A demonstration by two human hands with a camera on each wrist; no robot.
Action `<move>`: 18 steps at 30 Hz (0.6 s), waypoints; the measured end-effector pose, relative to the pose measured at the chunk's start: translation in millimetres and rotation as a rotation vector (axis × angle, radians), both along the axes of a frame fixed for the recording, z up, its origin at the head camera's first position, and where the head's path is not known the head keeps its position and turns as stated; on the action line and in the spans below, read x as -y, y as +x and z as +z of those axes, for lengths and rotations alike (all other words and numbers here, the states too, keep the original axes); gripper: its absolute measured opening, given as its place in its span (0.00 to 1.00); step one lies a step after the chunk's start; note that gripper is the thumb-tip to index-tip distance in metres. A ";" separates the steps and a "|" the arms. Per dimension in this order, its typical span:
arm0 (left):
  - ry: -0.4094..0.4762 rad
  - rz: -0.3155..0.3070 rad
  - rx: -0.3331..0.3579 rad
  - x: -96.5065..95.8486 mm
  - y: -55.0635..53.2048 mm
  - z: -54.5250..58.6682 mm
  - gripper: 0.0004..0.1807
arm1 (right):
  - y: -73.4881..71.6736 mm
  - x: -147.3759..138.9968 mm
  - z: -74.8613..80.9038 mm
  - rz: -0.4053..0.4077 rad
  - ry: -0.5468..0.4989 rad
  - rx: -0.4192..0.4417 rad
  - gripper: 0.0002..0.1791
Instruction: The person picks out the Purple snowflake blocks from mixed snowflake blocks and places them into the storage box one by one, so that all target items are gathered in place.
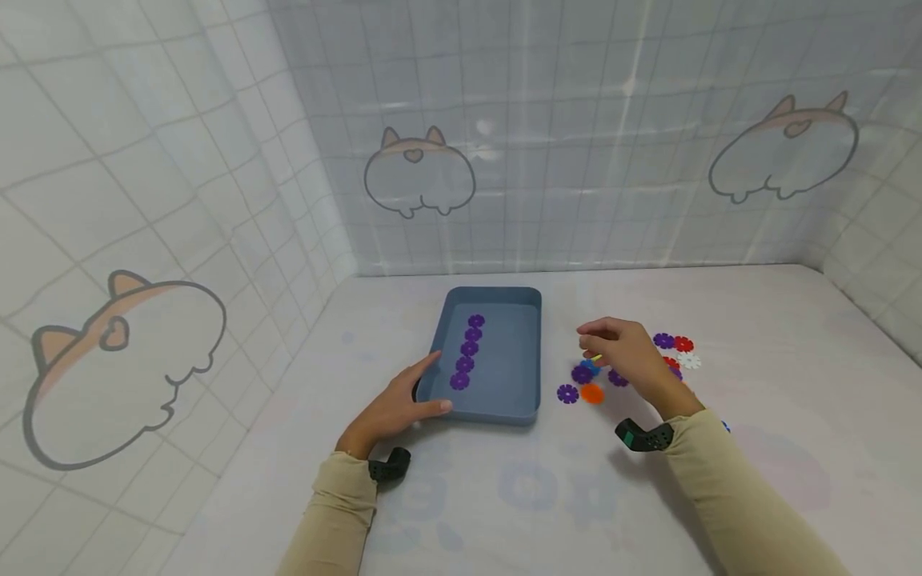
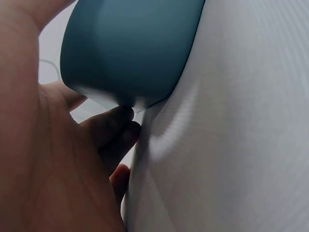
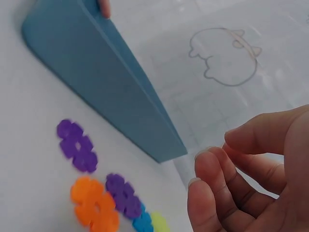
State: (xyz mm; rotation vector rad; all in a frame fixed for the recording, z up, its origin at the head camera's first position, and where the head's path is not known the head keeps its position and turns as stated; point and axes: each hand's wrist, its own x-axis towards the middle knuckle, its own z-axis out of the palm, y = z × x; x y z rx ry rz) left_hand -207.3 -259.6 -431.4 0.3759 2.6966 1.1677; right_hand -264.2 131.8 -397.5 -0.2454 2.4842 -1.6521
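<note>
My left hand (image 1: 392,406) holds the near left corner of a blue-grey tray (image 1: 504,417), its thumb on the front rim and a finger over the left rim. In the left wrist view the other fingers (image 2: 116,125) lie low against the tray wall (image 2: 130,48). Several purple snowflake discs (image 1: 470,348) form a line inside the tray. To the right, my right hand (image 1: 627,352) hovers over loose discs, fingers loosely bent and nothing between them. Below it lie an orange disc (image 3: 94,205), purple discs (image 3: 77,146), a blue disc (image 3: 142,220) and a yellow disc (image 3: 159,222).
Further right lie more discs: a purple one (image 1: 663,341), a red one (image 1: 683,344) and a white one (image 1: 689,361). A small blue piece shows beside the right sleeve (image 1: 727,472). White tiled-pattern walls (image 1: 562,160) enclose the pale tabletop (image 1: 490,520).
</note>
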 end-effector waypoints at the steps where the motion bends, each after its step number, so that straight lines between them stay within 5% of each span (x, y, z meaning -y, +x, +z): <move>1: 0.000 0.000 0.001 -0.1 -0.1 0.1 0.51 | 1.7 -2.2 -0.8 -0.002 0.008 0.003 0.22; 18: 0.006 -0.007 -0.003 -0.2 -1.4 0.1 0.51 | 19.8 -43.0 -21.1 -0.073 0.156 -0.016 0.22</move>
